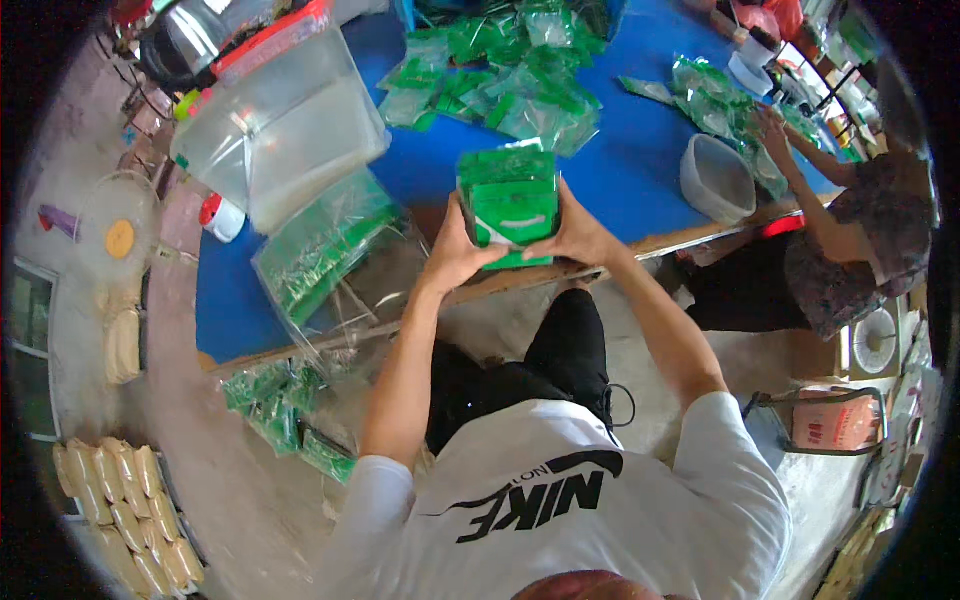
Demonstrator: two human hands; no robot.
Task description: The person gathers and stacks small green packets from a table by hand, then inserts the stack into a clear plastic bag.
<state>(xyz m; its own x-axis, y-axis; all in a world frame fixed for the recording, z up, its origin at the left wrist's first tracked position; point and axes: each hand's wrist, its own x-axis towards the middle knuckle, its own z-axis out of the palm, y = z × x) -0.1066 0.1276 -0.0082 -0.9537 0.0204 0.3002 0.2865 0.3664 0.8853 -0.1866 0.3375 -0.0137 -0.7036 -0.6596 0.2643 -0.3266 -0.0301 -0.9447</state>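
both hands hold a stack of green packets (pixel 510 205) upright at the near edge of the blue table (pixel 640 165). the left hand (pixel 457 250) presses against the stack's left side, fingers curled round its lower left corner and thumb lying along the front. the right hand (pixel 572 235) clamps the right side, fingers wrapped over the lower right edge. so the stack sits squeezed between the two palms, its lower half covered by fingers and its top standing free above them. both grips are closed firmly on the stack, not spread.

further back on the table lies a loose heap of green packets (pixel 500 75), well apart from the held stack. to the left a clear plastic tub (pixel 285 125) stands on the table, and in front of it a clear bag of packets (pixel 325 245) leans over the table's edge. more packets lie in a bag on the floor (pixel 285 405) below.

to the right a grey bowl (pixel 716 178) rests on the table. beside it another person (pixel 850 230) sits, one hand (pixel 772 128) reaching into a second pile of packets (pixel 725 105). a fan (pixel 118 225) stands on the floor at far left.
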